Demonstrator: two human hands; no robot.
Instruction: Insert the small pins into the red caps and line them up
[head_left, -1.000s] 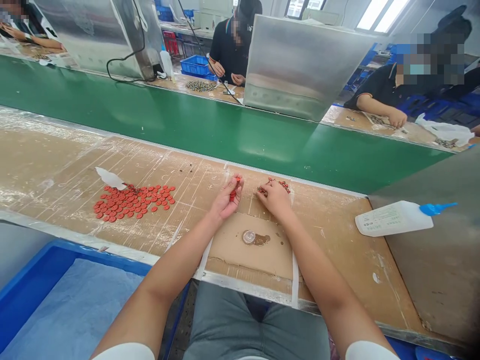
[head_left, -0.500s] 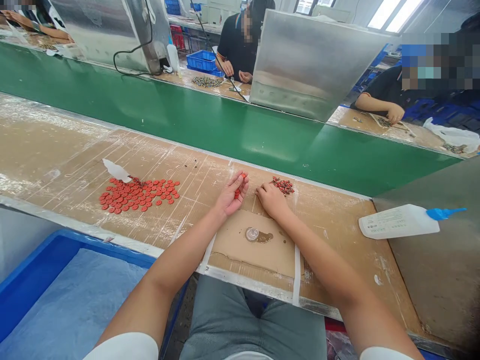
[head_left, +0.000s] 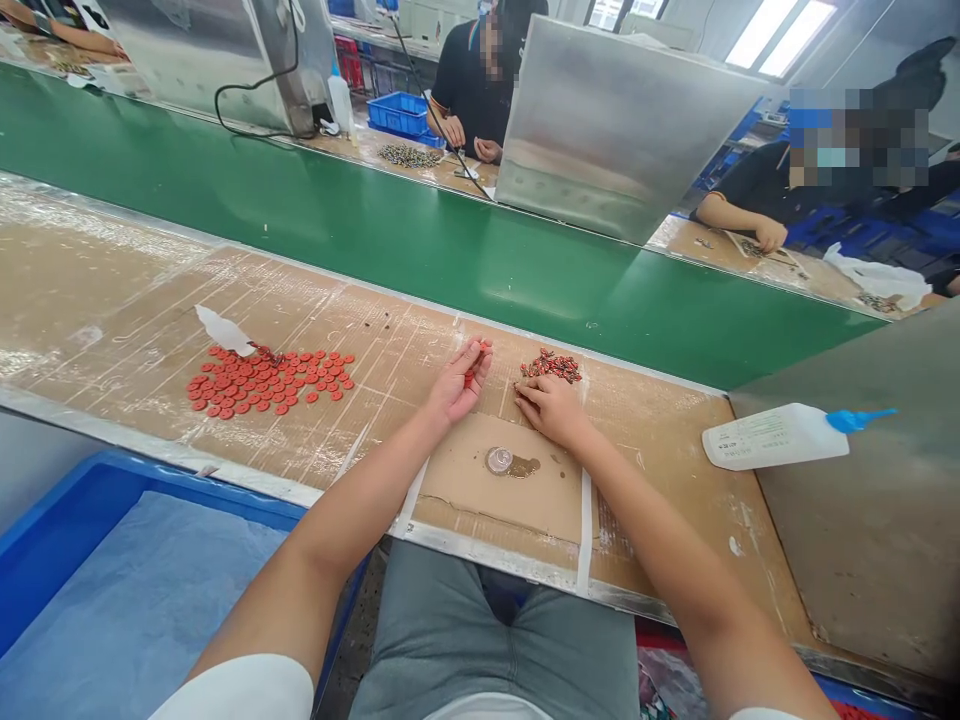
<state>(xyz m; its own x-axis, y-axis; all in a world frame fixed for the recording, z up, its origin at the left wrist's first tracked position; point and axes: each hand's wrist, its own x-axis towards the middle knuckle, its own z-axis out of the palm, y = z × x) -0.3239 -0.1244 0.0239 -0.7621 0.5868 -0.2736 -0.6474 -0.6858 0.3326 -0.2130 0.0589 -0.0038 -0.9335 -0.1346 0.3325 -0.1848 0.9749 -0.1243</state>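
My left hand [head_left: 456, 385] rests on the cardboard-covered bench [head_left: 660, 440] with its fingers curled around a few small red discs [head_left: 468, 379]. My right hand [head_left: 551, 405] lies palm down just right of it, fingertips pinched at the near edge of a small pile of red-and-dark parts [head_left: 552, 365]; whether it holds one is hidden. A spread of several loose red discs [head_left: 266, 380] lies to the left. A small round cap with brown glue [head_left: 501, 461] sits on a taped cardboard patch below both hands.
A white squeeze bottle with a blue nozzle [head_left: 780, 436] lies at the right beside a grey metal panel [head_left: 877, 500]. A green conveyor belt [head_left: 420, 240] runs behind the bench. A blue bin [head_left: 82, 570] stands at lower left. Other people work across the belt.
My right hand has drawn back from on top of the small parts pile to its near edge. The left hand has stayed curled on its red discs.
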